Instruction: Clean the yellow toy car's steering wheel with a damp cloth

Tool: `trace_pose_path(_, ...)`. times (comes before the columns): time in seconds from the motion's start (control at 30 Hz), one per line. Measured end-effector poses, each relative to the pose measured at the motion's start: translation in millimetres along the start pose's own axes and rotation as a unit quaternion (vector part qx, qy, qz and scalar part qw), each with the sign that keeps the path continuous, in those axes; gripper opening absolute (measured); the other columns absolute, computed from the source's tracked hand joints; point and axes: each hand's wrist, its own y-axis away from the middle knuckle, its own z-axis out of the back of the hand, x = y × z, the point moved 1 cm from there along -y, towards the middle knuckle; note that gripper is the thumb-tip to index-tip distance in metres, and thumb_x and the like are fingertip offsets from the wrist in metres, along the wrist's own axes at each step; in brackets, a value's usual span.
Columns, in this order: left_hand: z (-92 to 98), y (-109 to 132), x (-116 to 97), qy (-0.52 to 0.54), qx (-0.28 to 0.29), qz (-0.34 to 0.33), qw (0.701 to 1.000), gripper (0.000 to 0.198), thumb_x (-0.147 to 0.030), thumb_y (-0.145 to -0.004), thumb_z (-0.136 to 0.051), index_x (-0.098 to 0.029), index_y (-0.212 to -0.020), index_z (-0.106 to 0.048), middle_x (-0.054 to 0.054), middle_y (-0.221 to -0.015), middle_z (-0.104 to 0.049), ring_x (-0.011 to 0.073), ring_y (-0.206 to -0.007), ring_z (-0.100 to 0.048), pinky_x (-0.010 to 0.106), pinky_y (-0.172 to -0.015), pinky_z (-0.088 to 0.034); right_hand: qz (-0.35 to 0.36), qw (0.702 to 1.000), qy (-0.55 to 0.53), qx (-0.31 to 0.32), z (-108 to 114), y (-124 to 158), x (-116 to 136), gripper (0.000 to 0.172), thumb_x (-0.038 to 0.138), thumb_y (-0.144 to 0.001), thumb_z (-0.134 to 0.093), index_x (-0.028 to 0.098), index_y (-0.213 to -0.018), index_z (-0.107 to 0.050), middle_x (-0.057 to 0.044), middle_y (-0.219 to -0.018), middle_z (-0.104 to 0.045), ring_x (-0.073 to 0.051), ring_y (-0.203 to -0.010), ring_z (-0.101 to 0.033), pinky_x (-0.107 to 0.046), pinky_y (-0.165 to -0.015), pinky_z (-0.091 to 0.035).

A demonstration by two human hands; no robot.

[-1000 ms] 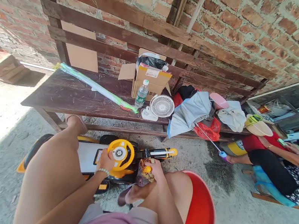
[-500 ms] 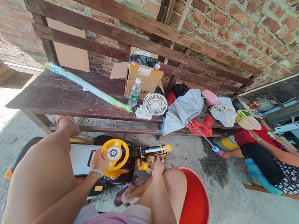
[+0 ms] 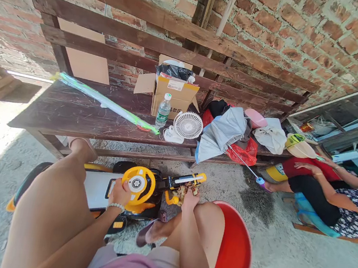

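Note:
My left hand (image 3: 119, 193) grips the lower left rim of a yellow steering wheel (image 3: 138, 184) on a yellow-and-black toy ride-on car (image 3: 97, 189), and a bead bracelet (image 3: 116, 206) circles that wrist. My right hand (image 3: 190, 201) sits above my knee, its fingers closed on a crumbly brown-and-yellow clump (image 3: 182, 194). I cannot tell what the clump is. Just beyond it lies a yellow-and-black bar (image 3: 187, 180) running out from the wheel. My right hand is not touching the wheel.
A red plastic basin (image 3: 235, 248) stands by my right knee on the concrete floor. Behind the car, a dark wooden bench (image 3: 98, 125) holds a cardboard box (image 3: 171, 98), water bottle (image 3: 163, 111), small fan (image 3: 188, 125), and umbrella (image 3: 222, 134). A seated person (image 3: 312, 174) is at right.
My right hand has carried the clump upward, closer to the yellow-and-black bar. The seated person's arms have shifted. My left hand stays on the wheel.

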Motion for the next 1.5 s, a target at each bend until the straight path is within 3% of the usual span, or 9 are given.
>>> trace_pose_path(0.1, 0.4, 0, 0, 0.017, -0.011, -0.004, 1.000, 0.024, -0.029, -0.110, -0.051, -0.018, -0.125, -0.067, 0.015, -0.113, -0.079, 0.0308, -0.101, -0.076, 0.037, -0.085, -0.056, -0.047, 0.994, -0.007, -0.095, 5, -9, 17, 0.056, 0.036, -0.084, -0.061, 0.026, -0.139, -0.058, -0.017, -0.130, -0.079, -0.031, -0.111, -0.079, -0.047, -0.093, -0.066)
trace_pose_path(0.17, 0.9, 1, 0, 0.018, -0.012, -0.006, 1.000, 0.024, -0.029, -0.110, -0.049, -0.018, -0.123, -0.066, 0.015, -0.113, -0.079, 0.0303, -0.102, -0.076, 0.037, -0.085, -0.056, -0.047, 0.992, -0.009, -0.113, 5, -12, 27, 0.062, 0.032, -0.081, -0.061, 0.025, -0.142, -0.057, -0.016, -0.141, -0.075, -0.030, -0.122, -0.076, -0.045, -0.102, -0.064)
trace_pose_path(0.3, 1.8, 1, -1, 0.011, -0.010, -0.006, 1.000, 0.023, -0.028, -0.111, -0.047, -0.018, -0.121, -0.066, 0.014, -0.111, -0.078, 0.0297, -0.101, -0.076, 0.036, -0.084, -0.055, 0.006, 0.999, 0.036, -0.040, 1, -6, 35, 0.065, 0.032, -0.072, -0.068, 0.022, -0.136, -0.065, -0.014, -0.141, -0.076, -0.030, -0.136, -0.070, -0.040, -0.118, -0.053)
trace_pose_path(0.43, -0.5, -2, 1, 0.008, -0.006, -0.010, 1.000, 0.025, -0.030, -0.111, -0.046, -0.018, -0.121, -0.066, 0.015, -0.107, -0.078, 0.0310, -0.098, -0.075, 0.038, -0.082, -0.055, 0.055, 0.994, 0.089, 0.015, -1, 14, 33, 0.061, 0.034, -0.067, -0.069, 0.023, -0.127, -0.069, -0.013, -0.132, -0.079, -0.032, -0.133, -0.071, -0.043, -0.121, -0.050)
trace_pose_path(0.63, -6.5, -8, 6, 0.026, -0.017, -0.010, 0.999, 0.029, -0.031, -0.108, -0.046, -0.019, -0.124, -0.066, 0.012, -0.099, -0.076, 0.0310, -0.095, -0.074, 0.037, -0.078, -0.056, 0.072, 0.992, 0.029, 0.104, -4, 42, 36, 0.054, 0.030, -0.064, -0.074, 0.029, -0.118, -0.066, -0.004, -0.115, -0.082, -0.027, -0.113, -0.075, -0.045, -0.114, -0.055)
trace_pose_path(1.03, -11.4, -14, 15, -0.015, -0.002, -0.013, 1.000, 0.032, -0.035, -0.113, -0.043, -0.018, -0.131, -0.063, 0.015, -0.112, -0.079, 0.0321, -0.100, -0.077, 0.038, -0.084, -0.056, 0.029, 0.989, -0.016, 0.142, 2, 45, 53, 0.037, 0.040, -0.060, -0.078, 0.025, -0.093, -0.071, 0.000, -0.086, -0.077, -0.024, -0.085, -0.071, -0.036, -0.088, -0.059)
trace_pose_path(1.1, -12.7, -15, 16, -0.018, -0.002, -0.014, 1.000, 0.031, -0.035, -0.114, -0.043, -0.018, -0.131, -0.063, 0.016, -0.113, -0.079, 0.0324, -0.101, -0.078, 0.039, -0.084, -0.056, 0.008, 0.992, -0.051, 0.111, -1, 43, 51, 0.037, 0.041, -0.059, -0.078, 0.025, -0.092, -0.068, 0.001, -0.083, -0.076, -0.024, -0.082, -0.071, -0.035, -0.083, -0.059)
trace_pose_path(1.3, -10.9, -11, 13, -0.027, 0.000, -0.023, 0.999, 0.034, -0.034, -0.115, -0.039, -0.017, -0.131, -0.063, 0.018, -0.117, -0.078, 0.0324, -0.105, -0.077, 0.039, -0.087, -0.056, -0.099, 0.977, -0.138, -0.129, 12, -1, 60, 0.036, 0.046, -0.068, -0.072, 0.032, -0.089, -0.046, 0.001, -0.075, -0.070, -0.026, -0.078, -0.075, -0.039, -0.075, -0.063)
trace_pose_path(1.5, -9.5, -11, 12, -0.021, -0.001, -0.016, 1.000, 0.030, -0.034, -0.113, -0.042, -0.017, -0.124, -0.064, 0.019, -0.117, -0.079, 0.0322, -0.103, -0.077, 0.038, -0.086, -0.056, -0.101, 0.985, -0.125, -0.068, 8, -12, 62, 0.040, 0.039, -0.063, -0.080, 0.030, -0.092, -0.054, 0.005, -0.074, -0.070, -0.022, -0.072, -0.073, -0.033, -0.068, -0.061)
